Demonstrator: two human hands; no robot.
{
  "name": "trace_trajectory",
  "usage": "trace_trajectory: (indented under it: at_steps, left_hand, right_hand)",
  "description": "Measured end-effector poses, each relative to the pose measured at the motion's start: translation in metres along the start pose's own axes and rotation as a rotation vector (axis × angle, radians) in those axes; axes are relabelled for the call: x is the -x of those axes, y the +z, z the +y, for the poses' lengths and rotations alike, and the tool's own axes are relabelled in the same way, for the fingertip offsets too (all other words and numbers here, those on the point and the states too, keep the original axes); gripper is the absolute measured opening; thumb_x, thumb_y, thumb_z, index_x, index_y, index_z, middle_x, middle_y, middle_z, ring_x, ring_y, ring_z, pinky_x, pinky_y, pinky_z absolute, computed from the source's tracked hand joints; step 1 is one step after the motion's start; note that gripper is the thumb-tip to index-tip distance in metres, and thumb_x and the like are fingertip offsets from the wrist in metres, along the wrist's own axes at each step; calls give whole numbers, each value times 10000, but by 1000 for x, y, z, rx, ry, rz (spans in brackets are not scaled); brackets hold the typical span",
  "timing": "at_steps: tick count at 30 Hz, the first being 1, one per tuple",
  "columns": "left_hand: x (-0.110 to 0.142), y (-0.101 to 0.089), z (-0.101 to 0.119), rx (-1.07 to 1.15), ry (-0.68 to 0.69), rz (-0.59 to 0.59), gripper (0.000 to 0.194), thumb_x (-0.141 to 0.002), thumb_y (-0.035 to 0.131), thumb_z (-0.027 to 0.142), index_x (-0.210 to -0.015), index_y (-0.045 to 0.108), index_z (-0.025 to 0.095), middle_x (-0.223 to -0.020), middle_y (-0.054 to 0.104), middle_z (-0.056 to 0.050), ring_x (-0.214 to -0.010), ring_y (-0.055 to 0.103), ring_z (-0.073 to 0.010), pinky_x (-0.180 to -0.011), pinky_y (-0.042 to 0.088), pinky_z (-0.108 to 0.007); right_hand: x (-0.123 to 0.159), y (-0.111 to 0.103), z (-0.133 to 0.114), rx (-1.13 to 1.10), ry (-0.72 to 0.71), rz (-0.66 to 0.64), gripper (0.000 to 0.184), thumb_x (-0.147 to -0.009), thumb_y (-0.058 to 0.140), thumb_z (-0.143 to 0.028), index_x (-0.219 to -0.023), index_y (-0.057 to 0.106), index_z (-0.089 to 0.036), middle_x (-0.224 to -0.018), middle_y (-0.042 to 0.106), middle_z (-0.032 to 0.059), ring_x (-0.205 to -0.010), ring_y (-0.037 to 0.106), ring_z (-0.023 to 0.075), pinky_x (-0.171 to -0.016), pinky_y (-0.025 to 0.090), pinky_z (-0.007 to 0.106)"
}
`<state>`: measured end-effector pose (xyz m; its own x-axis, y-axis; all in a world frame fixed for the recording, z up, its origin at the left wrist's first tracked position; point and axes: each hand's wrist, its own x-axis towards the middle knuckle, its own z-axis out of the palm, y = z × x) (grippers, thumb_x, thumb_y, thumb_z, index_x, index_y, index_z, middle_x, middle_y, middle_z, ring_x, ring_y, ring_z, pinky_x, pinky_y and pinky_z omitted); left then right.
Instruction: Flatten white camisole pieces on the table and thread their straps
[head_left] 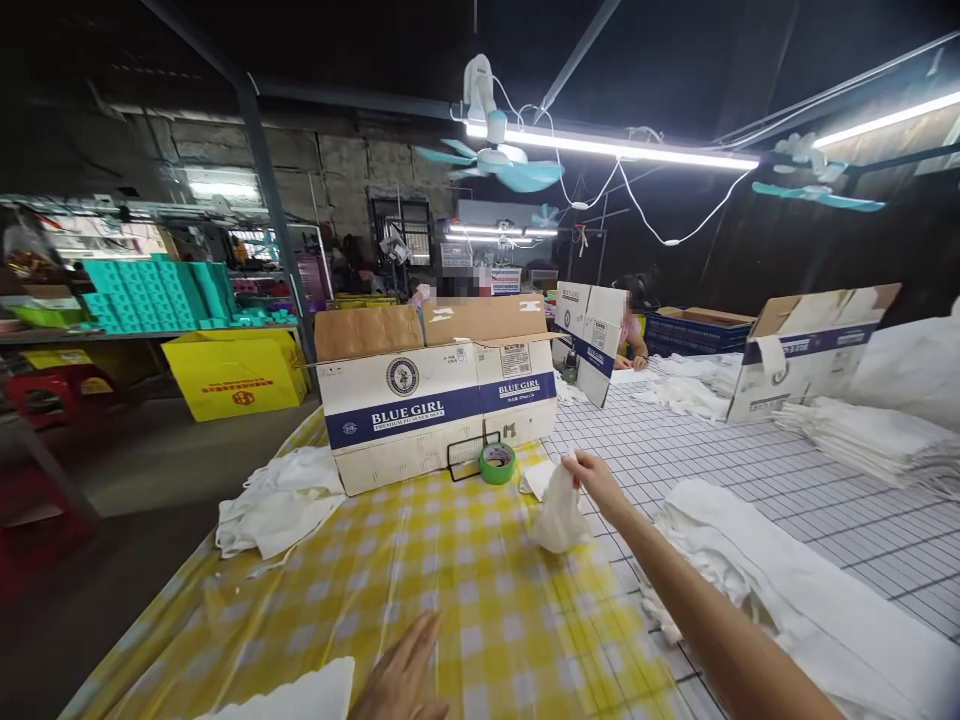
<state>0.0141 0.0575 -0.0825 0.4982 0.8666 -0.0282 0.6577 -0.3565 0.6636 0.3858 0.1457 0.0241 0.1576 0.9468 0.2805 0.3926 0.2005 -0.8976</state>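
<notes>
My right hand (598,482) is closed in a pinch on the top of a thin white cloth (561,522), which hangs down over the yellow checked table cover (465,580). Just behind it lies another small white piece (536,478). Low in the view, my left hand (401,675) is open with its fingers stretched forward over the cover, part of it cut off by the frame. Beside that hand, on its left, is a flat white fabric piece (300,695). A green tape roll (497,464) sits near a black wire frame (461,460).
A BLUE GIRL carton panel (435,400) stands across the table's far side. White fabric piles lie at left (285,500) and right (787,580). Another carton (810,350) stands farther right. A co-worker (634,340) sits across the table. Fans (499,160) hang above.
</notes>
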Motion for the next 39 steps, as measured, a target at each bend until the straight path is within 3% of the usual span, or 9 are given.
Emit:
trace_trajectory:
  at_steps: [6, 9, 13, 16, 19, 25, 30, 34, 39]
  left_hand:
    - [-36, 35, 106, 379, 87, 99, 974, -710, 630, 476, -1429, 8, 267, -1499, 93, -73, -1359, 132, -290, -1091, 183, -457]
    - [-40, 39, 137, 517, 187, 140, 1042, -612, 733, 442, -1427, 108, 267, -1489, 155, -80, -1348, 159, -303, -1091, 175, -445]
    - [-28, 31, 136, 850, 180, -30, 932, -607, 751, 400, -1387, 264, 242, -1333, 451, -91, -1190, 430, -289, -979, 353, -401]
    - [-11, 32, 109, 999, 38, -259, 586, -672, 710, 381, -1183, 546, 146, -1065, 629, -97, -949, 580, -244, -791, 444, -310]
    - [2, 29, 78, 1092, -71, -278, 354, -687, 697, 379, -899, 667, 96, -824, 666, -80, -700, 593, -165, -616, 424, -235]
    - [20, -35, 50, 1206, -13, 117, 346, -639, 736, 282, -955, 635, 183, -813, 652, -12, -681, 554, -110, -634, 413, -196]
    - [47, -47, 36, 716, -34, -243, 233, -607, 720, 244, -806, 659, 140, -735, 600, 5, -716, 518, -138, -654, 384, -217]
    - [57, -31, 36, 530, -83, -425, 211, -654, 667, 344, -680, 635, 137, -643, 547, 6, -642, 489, -133, -576, 347, -215]
    - [47, -46, 69, 451, 71, -432, 270, -699, 623, 412, -720, 640, 144, -615, 499, 16, -602, 434, -117, -555, 316, -216]
  right_hand:
    - [30, -8, -95, -310, -33, -230, 356, -787, 534, -502, -660, 503, -170, -524, 369, -56, -487, 372, 80, -520, 361, 218]
    - [54, -3, -129, -565, -4, -374, 300, -784, 594, -423, -660, 510, -163, -495, 327, -74, -443, 345, 64, -474, 344, 204]
    - [82, -10, -154, -751, 59, -454, 304, -797, 611, -355, -620, 442, -174, -467, 299, -83, -411, 354, 55, -424, 294, 183]
    - [95, -18, -160, -819, 111, -472, 275, -818, 590, -345, -653, 448, -176, -467, 260, -88, -391, 291, 44, -385, 216, 169]
    - [99, -24, -159, -820, 132, -432, 274, -815, 596, -333, -651, 441, -177, -483, 241, -87, -396, 210, 38, -373, 155, 174]
    - [109, -57, -119, -559, 91, -348, 275, -833, 548, -379, -655, 459, -189, -479, 273, -81, -412, 262, 59, -403, 218, 198]
    - [151, -72, -36, 287, 188, -947, 160, -743, 623, -324, -795, 640, -174, -742, 637, 33, -671, 564, 156, -612, 425, 265]
    - [179, -30, -2, 580, 115, -943, 319, -727, 598, -278, -1038, 626, -213, -1027, 636, 77, -936, 571, 243, -811, 439, 355]
    - [175, 65, -44, 349, -204, -827, 462, -805, 482, -190, -1251, 466, -310, -1306, 483, 9, -1172, 448, 205, -966, 359, 336]
